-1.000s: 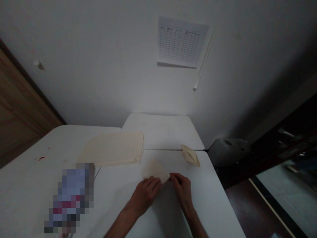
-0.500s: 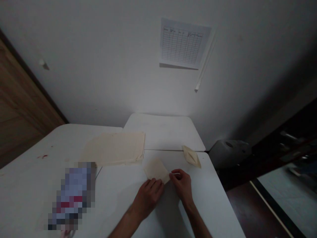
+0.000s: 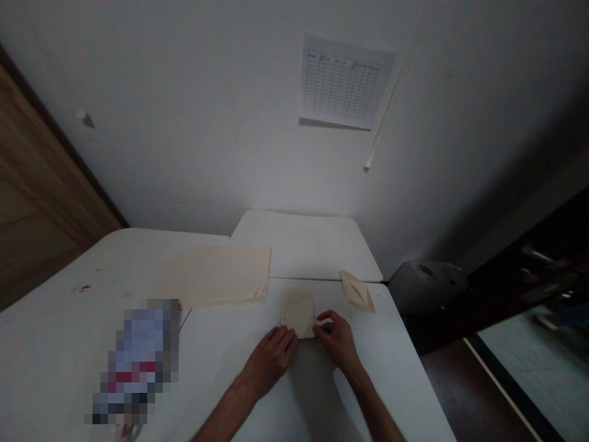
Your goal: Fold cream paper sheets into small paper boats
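A small folded square of beige paper (image 3: pixel 297 312) lies on the white table in front of me. My left hand (image 3: pixel 271 357) is at its lower left corner, closed with the fingers together on the edge. With thumb and forefinger curled into a pinch, my right hand (image 3: pixel 339 341) has hold of its lower right corner. Beyond my right hand is a folded beige paper piece (image 3: pixel 358 291) with a raised crease in the middle. A pile of larger beige paper sheets (image 3: pixel 216 275) lies to the left, farther back.
A pixelated object (image 3: pixel 138 359) occupies the table's left part, with part of a person's hand (image 3: pixel 124 426) at its lower end. On the wall hangs a printed table sheet (image 3: pixel 345 83). A grey plastic container (image 3: pixel 430 285) stands beyond the table's right edge. Seams cross the white tabletop (image 3: pixel 391 380).
The small paper has turned from a diamond-like slant to nearly square with me. My left hand has shifted slightly left; my right hand stays by the paper's right corner.
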### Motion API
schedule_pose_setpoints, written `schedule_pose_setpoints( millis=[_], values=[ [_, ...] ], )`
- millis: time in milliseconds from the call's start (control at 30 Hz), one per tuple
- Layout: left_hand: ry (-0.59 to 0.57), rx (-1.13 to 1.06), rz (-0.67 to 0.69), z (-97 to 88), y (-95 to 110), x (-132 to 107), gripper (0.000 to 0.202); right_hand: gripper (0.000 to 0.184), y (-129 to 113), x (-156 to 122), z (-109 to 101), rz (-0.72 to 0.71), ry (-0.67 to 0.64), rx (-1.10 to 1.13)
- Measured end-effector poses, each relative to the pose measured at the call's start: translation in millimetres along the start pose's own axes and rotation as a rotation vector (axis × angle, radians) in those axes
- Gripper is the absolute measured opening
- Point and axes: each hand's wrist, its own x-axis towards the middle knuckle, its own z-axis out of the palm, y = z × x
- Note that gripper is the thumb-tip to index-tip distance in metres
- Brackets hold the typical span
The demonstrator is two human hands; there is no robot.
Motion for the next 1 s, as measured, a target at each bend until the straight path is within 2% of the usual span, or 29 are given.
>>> schedule_pose_setpoints(
  millis=[100,267,400,533,633,800,900,1000],
  values=[
    [0.003,-0.016,0.019,-1.0,4,5,0.027,0.012,-2,-2,2,-0.001,0.021,-0.045],
    [-0.086,-0.027,-0.008,0.0,8,11,0.019,0.008,-6,-6,3,-0.062,0.023,-0.167],
    [-0.157,-0.039,-0.039,-3.6,8,13,0.019,0.006,-6,-4,-4,-0.312,0.029,-0.333],
    [-0.216,-0.070,-0.060,-10.1,8,15,0.019,0.014,-2,5,-12,-0.609,-0.106,-0.399],
    [-0.235,-0.100,-0.104,-11.7,12,11,0.024,0.018,-1,9,-18,-0.710,-0.171,-0.434],
    [-0.174,-0.082,-0.192,-12.3,28,-1,0.044,0.019,-7,9,-27,-0.672,-0.256,-0.516],
    [-0.156,-0.049,-0.239,-14.3,37,-6,0.040,0.015,-8,10,-32,-0.614,-0.277,-0.530],
    [-0.113,-0.021,-0.275,-15.2,41,-9,0.038,0.022,-6,12,-34,-0.603,-0.240,-0.510]
  ],
)
